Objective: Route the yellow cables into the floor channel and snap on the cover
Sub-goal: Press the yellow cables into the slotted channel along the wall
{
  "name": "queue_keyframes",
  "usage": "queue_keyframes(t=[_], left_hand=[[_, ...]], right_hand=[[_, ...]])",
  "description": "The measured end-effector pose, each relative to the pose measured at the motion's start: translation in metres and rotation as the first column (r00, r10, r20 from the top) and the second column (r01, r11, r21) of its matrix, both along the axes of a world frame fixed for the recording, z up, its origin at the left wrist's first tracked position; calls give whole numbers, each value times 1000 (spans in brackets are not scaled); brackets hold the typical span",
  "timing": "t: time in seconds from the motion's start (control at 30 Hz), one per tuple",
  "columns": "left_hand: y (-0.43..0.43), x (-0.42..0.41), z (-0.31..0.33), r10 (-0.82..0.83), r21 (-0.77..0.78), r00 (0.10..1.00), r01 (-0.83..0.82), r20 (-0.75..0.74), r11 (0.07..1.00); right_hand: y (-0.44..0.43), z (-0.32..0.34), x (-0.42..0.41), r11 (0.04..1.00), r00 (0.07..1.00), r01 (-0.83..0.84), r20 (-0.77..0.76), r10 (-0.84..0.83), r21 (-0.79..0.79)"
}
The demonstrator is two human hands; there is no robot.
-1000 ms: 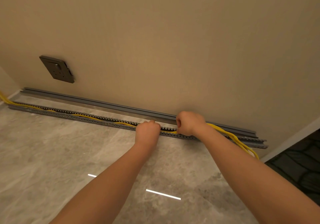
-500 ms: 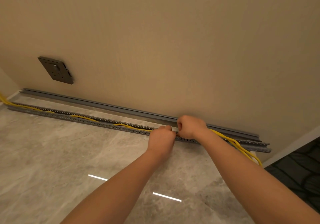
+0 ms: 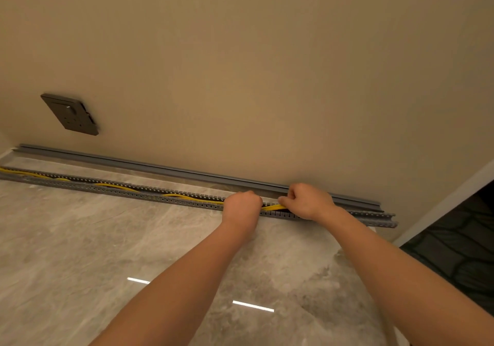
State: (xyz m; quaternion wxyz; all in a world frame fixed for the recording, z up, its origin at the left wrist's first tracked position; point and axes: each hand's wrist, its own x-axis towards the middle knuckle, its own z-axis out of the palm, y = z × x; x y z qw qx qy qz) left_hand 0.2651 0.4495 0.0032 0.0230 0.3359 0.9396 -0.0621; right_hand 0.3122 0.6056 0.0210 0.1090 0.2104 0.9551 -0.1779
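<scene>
A long grey slotted floor channel (image 3: 139, 193) lies on the marble floor, parallel to the wall. Yellow cables (image 3: 117, 186) run inside it from the far left to my hands. My left hand (image 3: 242, 206) is closed over the channel and the cables. My right hand (image 3: 307, 201) is a little to its right, fingers pinched on the yellow cables (image 3: 272, 207) that show between the two hands. The grey cover strip (image 3: 165, 170) lies along the foot of the wall behind the channel. To the right of my right hand no cable shows.
A dark wall socket (image 3: 70, 114) sits low on the beige wall at the left. The channel's right end (image 3: 390, 220) stops near a white skirting and a dark patterned floor (image 3: 459, 252). Polished marble floor (image 3: 80, 252) spreads in front of the channel.
The loose yellow loop that hung over the channel's right end is gone from view. Both hands have shifted right along the channel, and the left hand has closed up toward the right.
</scene>
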Motion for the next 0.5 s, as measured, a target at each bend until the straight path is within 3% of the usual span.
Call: queue_keyframes(t=[0.07,0.17,0.23,0.37,0.5], left_hand=[[2,0,1,12,-12,1000,-12,8,1000],[4,-1,0,22,-19,1000,-22,14,1000],[4,-2,-2,27,-17,1000,-27,8,999],[4,-4,-6,44,12,999,-44,6,999],[3,-4,-9,47,22,999,-47,-14,999]], right_hand=[[12,3,8,984,997,75,22,-73,-163],[23,9,15,878,985,174,78,-156,-445],[30,16,18,830,979,205,117,-169,-518],[41,24,16,862,989,140,117,-95,-488],[37,23,3,965,1000,-10,-5,9,-262]])
